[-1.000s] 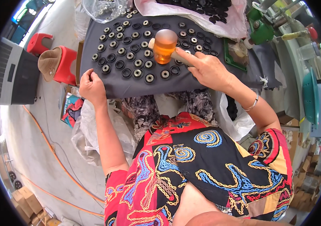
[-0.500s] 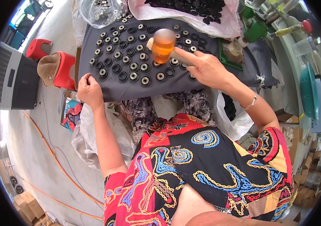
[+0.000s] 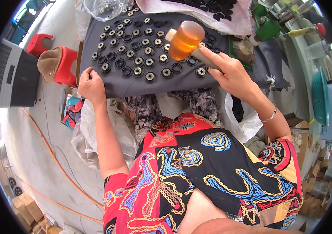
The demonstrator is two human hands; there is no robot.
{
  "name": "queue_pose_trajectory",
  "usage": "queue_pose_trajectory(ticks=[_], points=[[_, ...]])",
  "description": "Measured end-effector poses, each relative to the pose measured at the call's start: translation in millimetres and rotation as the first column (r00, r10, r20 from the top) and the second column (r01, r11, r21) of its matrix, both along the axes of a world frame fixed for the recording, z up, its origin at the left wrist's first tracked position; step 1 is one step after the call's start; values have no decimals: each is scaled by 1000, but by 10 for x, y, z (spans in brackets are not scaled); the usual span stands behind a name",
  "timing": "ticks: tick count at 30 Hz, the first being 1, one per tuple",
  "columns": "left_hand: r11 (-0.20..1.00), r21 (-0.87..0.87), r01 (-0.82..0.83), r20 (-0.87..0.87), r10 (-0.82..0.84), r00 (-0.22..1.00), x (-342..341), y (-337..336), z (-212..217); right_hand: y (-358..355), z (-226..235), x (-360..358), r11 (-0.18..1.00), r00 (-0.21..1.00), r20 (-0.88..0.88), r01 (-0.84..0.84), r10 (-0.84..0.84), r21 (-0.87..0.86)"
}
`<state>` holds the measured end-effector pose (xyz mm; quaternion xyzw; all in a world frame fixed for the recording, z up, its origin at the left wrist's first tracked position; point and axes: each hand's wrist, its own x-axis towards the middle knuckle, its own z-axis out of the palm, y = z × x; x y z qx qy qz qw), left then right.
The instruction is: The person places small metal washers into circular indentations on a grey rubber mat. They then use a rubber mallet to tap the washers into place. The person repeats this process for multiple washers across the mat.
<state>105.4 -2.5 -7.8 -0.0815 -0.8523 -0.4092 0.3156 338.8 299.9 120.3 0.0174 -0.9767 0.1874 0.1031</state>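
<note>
My right hand [image 3: 234, 74] grips a mallet by its pale handle, the forefinger stretched along it. The mallet's head [image 3: 187, 40] is a translucent amber cylinder, held above the table and tilted. Beneath and beside it, many black rings [image 3: 126, 71] lie on the dark grey cloth [image 3: 150, 89]. Several have silvery bearing-like centres [image 3: 149, 62]; others are just black rings. At the table's front left corner, my left hand [image 3: 91, 84] is closed with curled fingers; whatever they may hold is hidden.
Behind the rings are a clear bag [image 3: 107, 9] of metal parts and a white sack [image 3: 197, 12] of black pieces. A green hand-press machine [image 3: 267, 28] stands at the right. Red stools [image 3: 68, 66], one with a brown cap [image 3: 49, 64], stand left of the table.
The mallet has moved up and to the right, and its head is tilted more. My right hand has shifted right with it. My left hand stays nearly still at the corner.
</note>
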Motion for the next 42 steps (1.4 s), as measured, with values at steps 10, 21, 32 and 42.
queue_pose_trajectory(ticks=[10,21,32,42], points=[[999,35,-12,22,11,1000,30,5,0,-236,-56,-24,989,986,144,-100,84,108],[998,69,5,-5,-4,1000,30,3,45,-542,-77,-248,960,968,111,-242,227,143],[990,141,22,-5,-22,1000,6,12,4,-436,-94,-510,985,984,170,-85,60,148],[995,103,11,-36,-7,999,16,17,57,-667,-72,-570,959,972,74,-231,222,166]])
